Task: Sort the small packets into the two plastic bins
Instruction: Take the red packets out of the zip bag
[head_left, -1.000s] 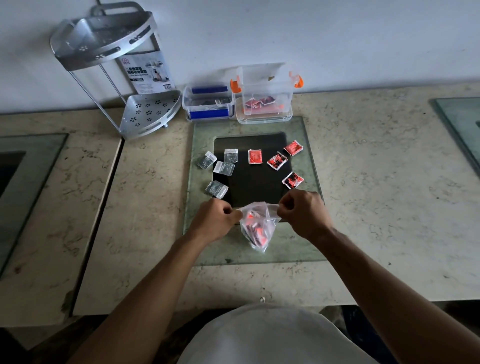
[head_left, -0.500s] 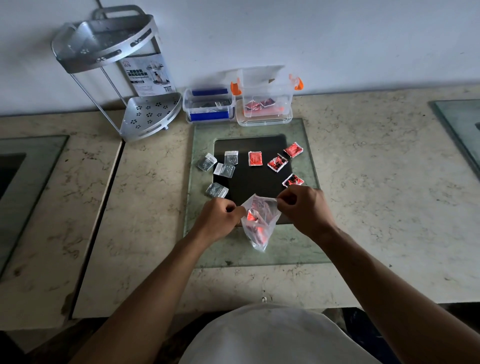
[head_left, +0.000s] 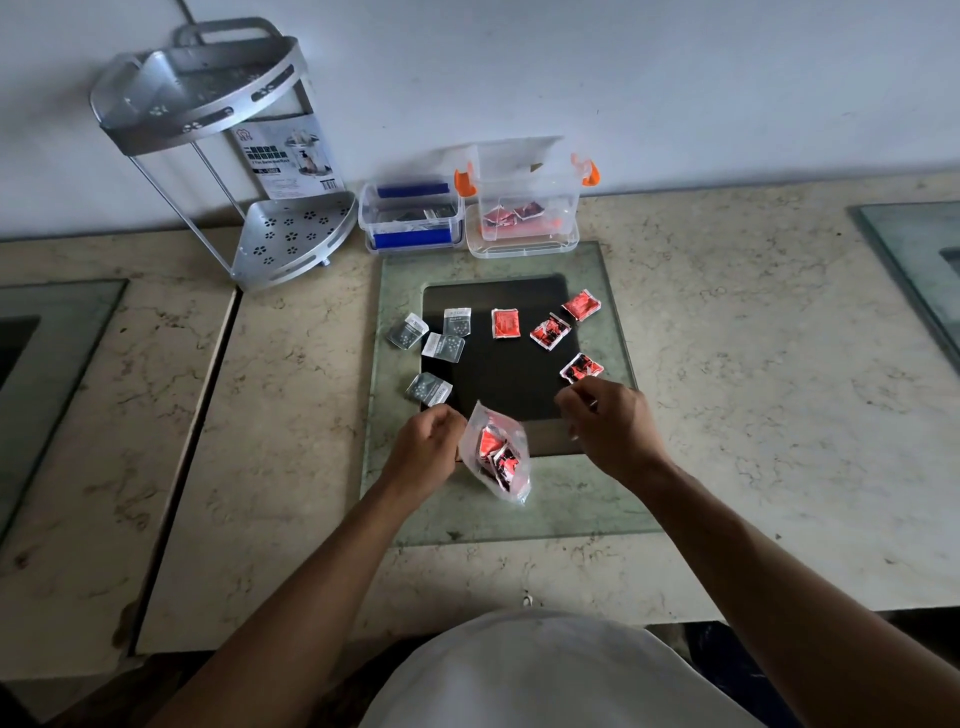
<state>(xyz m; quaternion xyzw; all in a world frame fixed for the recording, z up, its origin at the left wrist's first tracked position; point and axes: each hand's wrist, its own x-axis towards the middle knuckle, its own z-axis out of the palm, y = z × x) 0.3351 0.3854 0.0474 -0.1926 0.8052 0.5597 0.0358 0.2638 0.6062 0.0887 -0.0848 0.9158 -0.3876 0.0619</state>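
Packets (head_left: 498, 457) are sitting in a clear bag (head_left: 511, 486) the left hand (head_left: 423, 449) is pinching; the right hand (head_left: 610, 423) is curling, holding nothing.

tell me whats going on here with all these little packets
A person is sorting packets at a stone counter. Their left hand holds a clear bag of red packets; the right hand is off it, fingers curled. Four red packets and four grey packets lie loose. The orange-latched bin holds red ones, the blue-latched bin dark ones.
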